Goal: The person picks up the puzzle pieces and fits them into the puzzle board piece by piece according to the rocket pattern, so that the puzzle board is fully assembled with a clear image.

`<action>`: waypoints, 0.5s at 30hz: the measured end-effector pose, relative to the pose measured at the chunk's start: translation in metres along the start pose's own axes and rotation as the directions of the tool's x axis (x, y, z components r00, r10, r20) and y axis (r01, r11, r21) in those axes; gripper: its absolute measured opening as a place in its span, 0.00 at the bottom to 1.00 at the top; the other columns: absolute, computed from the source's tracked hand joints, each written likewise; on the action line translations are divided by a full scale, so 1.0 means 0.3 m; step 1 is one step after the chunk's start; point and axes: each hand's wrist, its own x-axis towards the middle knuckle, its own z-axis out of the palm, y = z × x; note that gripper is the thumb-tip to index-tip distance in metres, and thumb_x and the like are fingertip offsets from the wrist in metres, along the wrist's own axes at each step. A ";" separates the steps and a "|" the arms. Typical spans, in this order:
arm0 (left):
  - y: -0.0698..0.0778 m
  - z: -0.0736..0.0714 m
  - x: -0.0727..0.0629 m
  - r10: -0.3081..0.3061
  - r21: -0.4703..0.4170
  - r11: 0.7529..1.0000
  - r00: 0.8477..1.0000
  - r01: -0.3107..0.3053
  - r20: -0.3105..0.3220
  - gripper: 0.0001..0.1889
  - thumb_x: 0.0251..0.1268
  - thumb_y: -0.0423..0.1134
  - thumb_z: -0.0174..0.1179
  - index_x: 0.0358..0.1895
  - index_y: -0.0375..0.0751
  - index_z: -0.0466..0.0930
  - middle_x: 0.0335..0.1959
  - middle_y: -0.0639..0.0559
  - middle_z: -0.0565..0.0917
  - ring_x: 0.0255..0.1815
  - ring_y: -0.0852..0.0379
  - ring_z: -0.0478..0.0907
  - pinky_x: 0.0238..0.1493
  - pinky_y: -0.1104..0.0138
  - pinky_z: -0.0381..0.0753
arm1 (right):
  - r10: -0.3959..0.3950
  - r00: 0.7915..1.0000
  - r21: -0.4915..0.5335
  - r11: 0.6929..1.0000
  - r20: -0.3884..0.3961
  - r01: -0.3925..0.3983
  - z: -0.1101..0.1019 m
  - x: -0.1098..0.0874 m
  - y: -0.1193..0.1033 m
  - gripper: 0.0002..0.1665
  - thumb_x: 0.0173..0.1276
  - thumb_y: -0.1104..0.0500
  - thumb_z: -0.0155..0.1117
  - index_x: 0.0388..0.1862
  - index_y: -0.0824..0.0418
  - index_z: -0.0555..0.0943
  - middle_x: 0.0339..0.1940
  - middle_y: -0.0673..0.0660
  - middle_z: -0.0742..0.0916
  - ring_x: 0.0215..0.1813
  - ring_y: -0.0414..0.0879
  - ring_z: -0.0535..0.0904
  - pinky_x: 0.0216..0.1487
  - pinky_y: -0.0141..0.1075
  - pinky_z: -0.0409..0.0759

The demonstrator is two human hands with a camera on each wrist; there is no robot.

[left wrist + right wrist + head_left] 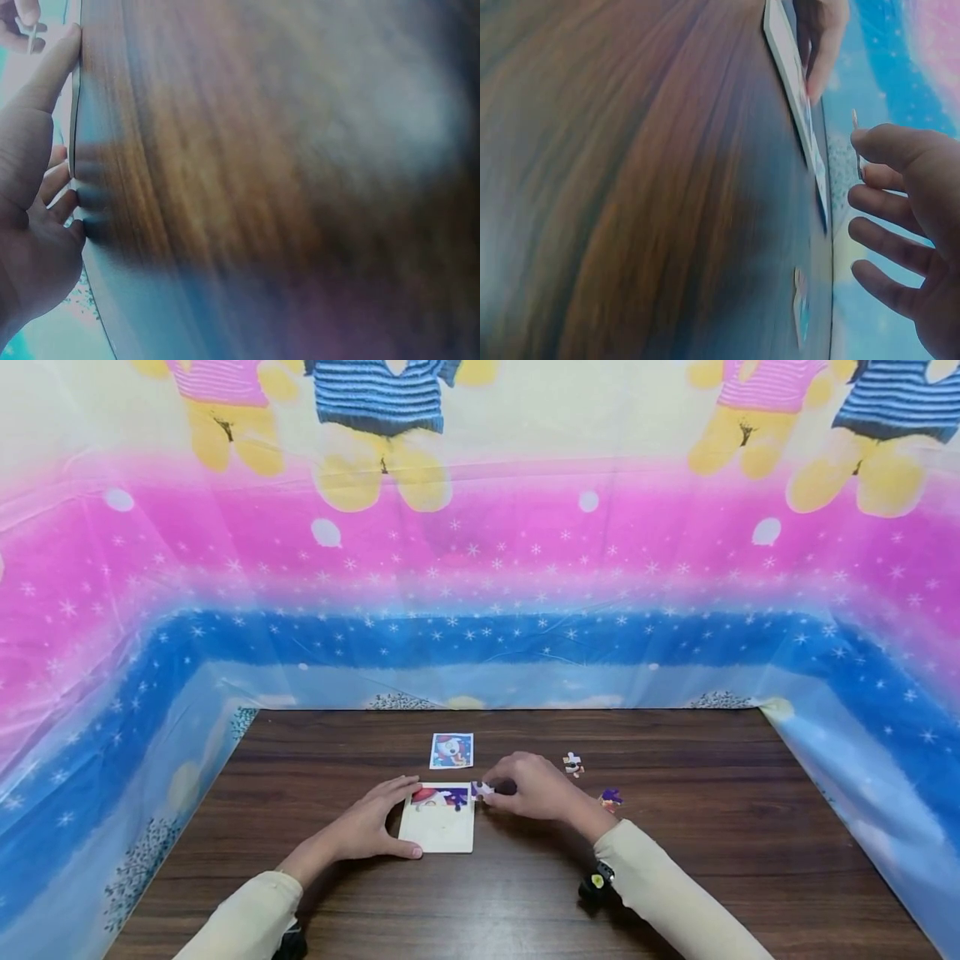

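Observation:
A square white puzzle board (438, 835) lies flat on the table, with red, white and purple pieces (442, 797) along its far side. My left hand (363, 822) holds the board at its left side, thumb at the near edge and fingers at the far corner. Just beyond the board's right edge, my right hand (536, 789) pinches a purple-and-white puzzle piece (482, 791) between thumb and index finger. In the right wrist view that piece (857, 150) is seen edge-on, above the table, with the other fingers spread loosely.
Behind the board lies a small picture card (452, 751). One loose puzzle piece (573, 765) lies beyond my right hand, and a purple-and-orange piece (611, 799) lies by the right wrist. A printed cloth (480, 643) hangs around the dark wooden table (712, 860).

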 end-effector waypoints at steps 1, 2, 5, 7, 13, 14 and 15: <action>0.000 0.000 0.000 -0.002 -0.001 1.000 1.000 0.002 0.001 0.55 0.49 0.65 0.76 0.79 0.44 0.63 0.81 0.46 0.61 0.82 0.40 0.51 0.73 0.38 0.60 | -0.008 1.000 -0.001 1.000 -0.003 0.008 0.004 0.006 -0.009 0.17 0.72 0.46 0.68 0.52 0.52 0.89 0.49 0.47 0.90 0.52 0.39 0.83 0.54 0.39 0.83; 0.001 0.000 0.000 -0.003 -0.003 1.000 1.000 0.003 0.001 0.55 0.49 0.65 0.76 0.79 0.44 0.63 0.81 0.46 0.61 0.82 0.40 0.51 0.73 0.38 0.60 | -0.016 1.000 -0.001 1.000 -0.006 0.016 0.008 0.012 -0.018 0.16 0.72 0.46 0.69 0.52 0.52 0.89 0.48 0.47 0.90 0.51 0.39 0.83 0.53 0.39 0.83; 0.002 0.000 -0.001 -0.005 -0.007 1.000 1.000 0.005 0.003 0.55 0.49 0.65 0.76 0.79 0.44 0.63 0.81 0.45 0.61 0.82 0.40 0.51 0.73 0.38 0.60 | -0.028 1.000 -0.001 1.000 -0.013 0.028 0.022 0.031 -0.044 0.17 0.71 0.46 0.69 0.52 0.52 0.89 0.48 0.47 0.90 0.49 0.39 0.83 0.51 0.39 0.83; 0.002 0.000 -0.001 -0.005 -0.010 1.000 1.000 0.005 0.004 0.55 0.49 0.65 0.76 0.79 0.44 0.63 0.80 0.45 0.61 0.82 0.40 0.51 0.73 0.37 0.59 | -0.029 0.999 -0.001 1.000 -0.014 0.029 0.033 0.043 -0.059 0.17 0.71 0.46 0.70 0.52 0.52 0.89 0.47 0.47 0.90 0.49 0.40 0.83 0.51 0.39 0.83; -0.002 -0.001 -0.001 -0.004 -0.012 1.000 1.000 0.004 0.007 0.55 0.50 0.65 0.75 0.79 0.44 0.63 0.81 0.45 0.61 0.82 0.40 0.51 0.73 0.37 0.59 | -0.052 0.998 0.012 0.999 -0.018 0.052 0.065 0.083 -0.103 0.17 0.71 0.46 0.70 0.51 0.53 0.90 0.48 0.48 0.91 0.51 0.42 0.84 0.53 0.39 0.82; -0.002 -0.002 -0.001 -0.003 -0.012 1.000 1.000 0.003 0.007 0.55 0.51 0.65 0.75 0.79 0.44 0.63 0.81 0.45 0.61 0.82 0.40 0.51 0.73 0.37 0.59 | -0.059 0.998 0.015 0.998 -0.020 0.059 0.070 0.089 -0.110 0.16 0.71 0.47 0.70 0.51 0.53 0.90 0.48 0.48 0.91 0.51 0.42 0.84 0.52 0.38 0.82; -0.004 -0.001 -0.001 0.002 -0.011 1.000 1.000 -0.002 0.006 0.55 0.51 0.65 0.75 0.79 0.43 0.63 0.80 0.44 0.61 0.82 0.39 0.51 0.73 0.36 0.59 | -0.058 0.998 0.014 0.998 -0.018 0.058 0.076 0.095 -0.116 0.16 0.71 0.46 0.70 0.51 0.52 0.90 0.48 0.47 0.91 0.51 0.41 0.84 0.52 0.38 0.82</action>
